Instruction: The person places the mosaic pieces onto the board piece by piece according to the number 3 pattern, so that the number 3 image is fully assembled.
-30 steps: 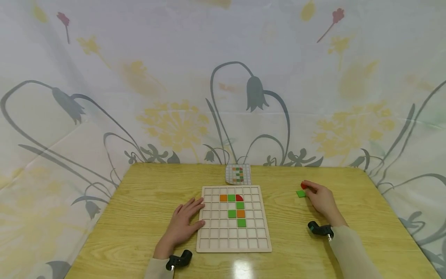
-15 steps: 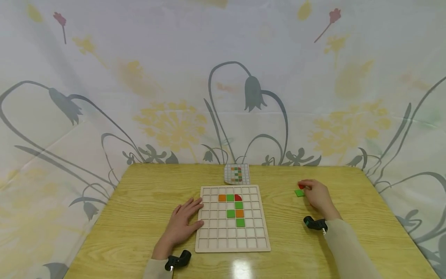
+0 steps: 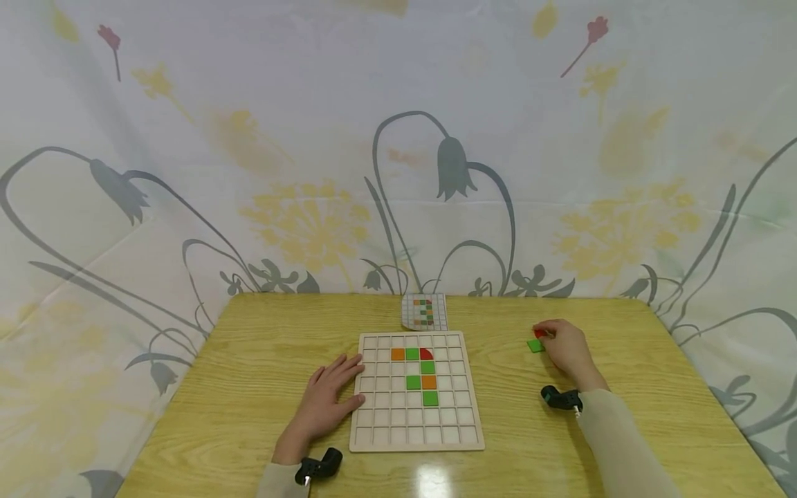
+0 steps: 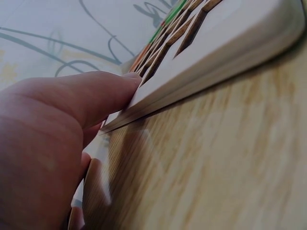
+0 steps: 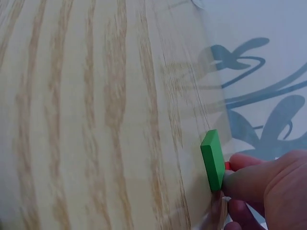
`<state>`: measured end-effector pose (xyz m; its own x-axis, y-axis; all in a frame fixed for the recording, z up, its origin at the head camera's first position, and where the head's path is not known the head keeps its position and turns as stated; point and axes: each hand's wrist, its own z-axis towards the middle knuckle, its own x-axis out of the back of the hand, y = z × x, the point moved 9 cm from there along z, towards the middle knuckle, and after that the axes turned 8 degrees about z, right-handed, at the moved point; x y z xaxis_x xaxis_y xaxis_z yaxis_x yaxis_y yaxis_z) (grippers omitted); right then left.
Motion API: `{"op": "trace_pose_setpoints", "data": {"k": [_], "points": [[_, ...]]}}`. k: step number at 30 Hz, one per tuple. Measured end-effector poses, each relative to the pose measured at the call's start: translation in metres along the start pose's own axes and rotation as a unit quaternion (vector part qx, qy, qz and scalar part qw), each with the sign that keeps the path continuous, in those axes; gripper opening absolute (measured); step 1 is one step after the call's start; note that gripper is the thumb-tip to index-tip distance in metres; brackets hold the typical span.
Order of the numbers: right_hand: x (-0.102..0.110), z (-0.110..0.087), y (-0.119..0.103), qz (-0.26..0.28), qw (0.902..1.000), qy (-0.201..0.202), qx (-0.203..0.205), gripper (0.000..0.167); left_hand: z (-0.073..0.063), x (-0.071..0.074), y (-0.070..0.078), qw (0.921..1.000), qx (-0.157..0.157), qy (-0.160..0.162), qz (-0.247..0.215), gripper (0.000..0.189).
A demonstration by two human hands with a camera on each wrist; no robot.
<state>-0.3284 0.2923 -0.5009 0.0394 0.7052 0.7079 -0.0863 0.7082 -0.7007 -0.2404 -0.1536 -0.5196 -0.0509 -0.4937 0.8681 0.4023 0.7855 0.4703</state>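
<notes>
My left hand [image 3: 326, 402] lies spread along the left edge of a wooden grid board [image 3: 380, 436]. In the left wrist view the thumb [image 4: 108, 93] rests on the board's rim. Orange, green and red pieces sit in several of the board's cells, among them a red quarter-round tile [image 3: 426, 354]. Over at the right of the table, my right hand [image 3: 568, 348] pinches a red tile [image 3: 539, 333], mostly covered by the fingers. Right beside those fingertips is a green square tile [image 3: 535, 346] on the table.
A patterned card [image 3: 425, 312] with a coloured grid design lies behind the board, near the back of the wooden table [image 3: 261, 332]. A flower-print cloth [image 3: 311, 138] hangs behind the table. Each wrist wears a black camera mount [image 3: 560, 398].
My right hand has shifted very slightly left, its fingers still at the red tile. The left hand stays in place on the board.
</notes>
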Motion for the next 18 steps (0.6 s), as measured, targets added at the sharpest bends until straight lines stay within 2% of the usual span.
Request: {"op": "trace_pose_setpoints", "data": {"k": [6, 13, 18], "points": [[-0.0014, 0.0005, -0.0012, 0.004, 1.0, 0.002, 0.003, 0.027, 0.0001, -0.0003, 0.0003, 1.0, 0.003, -0.003, 0.0, 0.058], [-0.0012, 0.002, -0.0082, -0.015, 0.9991, 0.005, 0.039, 0.027, -0.0004, 0.0001, 0.0005, 1.0, 0.006, -0.004, -0.001, 0.059], [-0.0014, 0.0017, -0.0093, -0.015, 0.999, 0.0, 0.043, 0.022, -0.0004, 0.0007, 0.0006, 1.0, 0.003, 0.005, 0.001, 0.058]]}}
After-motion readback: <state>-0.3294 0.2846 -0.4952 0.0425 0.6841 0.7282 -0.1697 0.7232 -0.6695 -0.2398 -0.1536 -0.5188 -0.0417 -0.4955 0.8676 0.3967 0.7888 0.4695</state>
